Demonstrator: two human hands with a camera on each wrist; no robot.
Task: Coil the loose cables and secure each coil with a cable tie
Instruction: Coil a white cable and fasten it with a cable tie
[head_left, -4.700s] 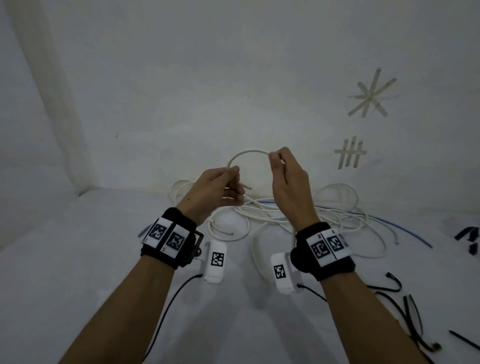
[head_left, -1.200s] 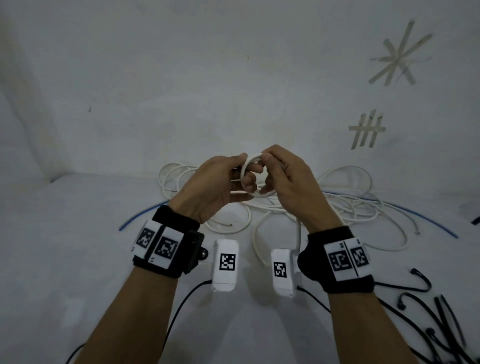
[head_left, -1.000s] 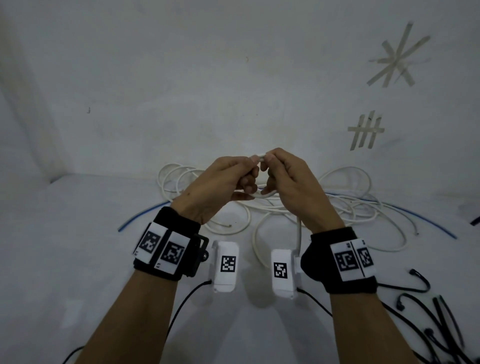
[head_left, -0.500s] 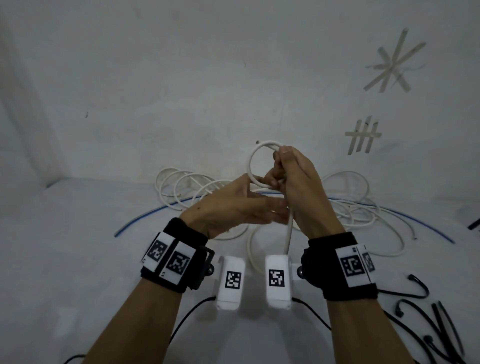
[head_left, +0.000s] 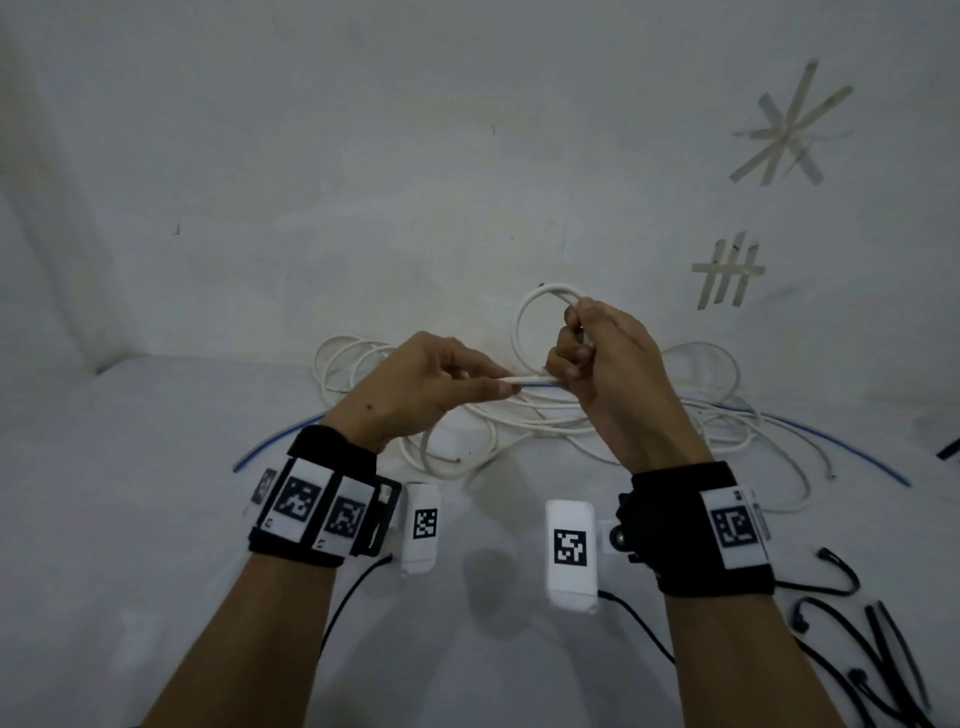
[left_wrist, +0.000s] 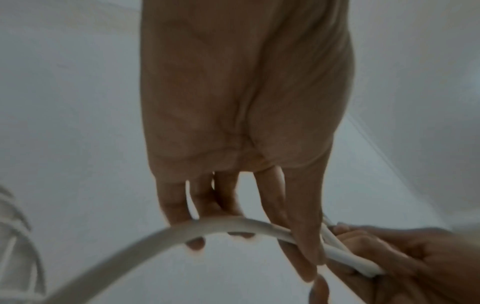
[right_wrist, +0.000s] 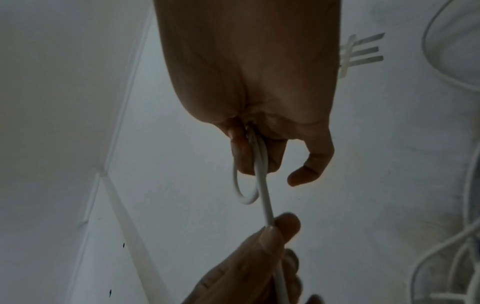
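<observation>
Pretty much everything was white or off-white: the cable (head_left: 524, 332) was white, same as the loose pile (head_left: 545, 421) behind it, and the table (head_left: 130, 519) and wall (head_left: 363, 156) were a dull greyish white. One thin wire (head_left: 831, 441) was blue. The ties (head_left: 883, 660) were black. Wristbands (head_left: 696, 530) were black with white tags carrying black-and-white square codes. The tape marks (head_left: 727, 270) on the wall were beige, one a star, one a hash pattern.
</observation>
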